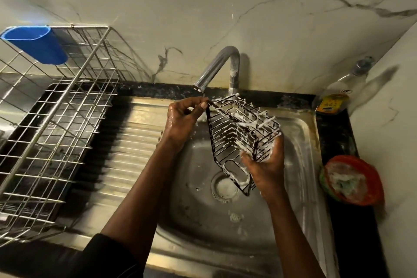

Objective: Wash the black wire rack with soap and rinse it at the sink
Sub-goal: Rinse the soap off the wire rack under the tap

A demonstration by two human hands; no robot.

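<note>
Slanting down from the spout point(200, 83), the soapy rack point(239, 128) is held at both ends — left hand point(180, 119) pinches its top corner, right hand point(268, 169) grips the low end.

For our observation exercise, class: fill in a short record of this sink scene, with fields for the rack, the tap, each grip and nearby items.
black wire rack: foam-covered, tilted above the sink basin
tap: thin trickle at the spout
left grip: pinches the rack's upper corner beside the tap mouth
right grip: soapy, holds the rack's lower end
stage: soaped, not yet rinsed
nearby: steel drying rack with blue cup at left; orange bowl at right
</note>
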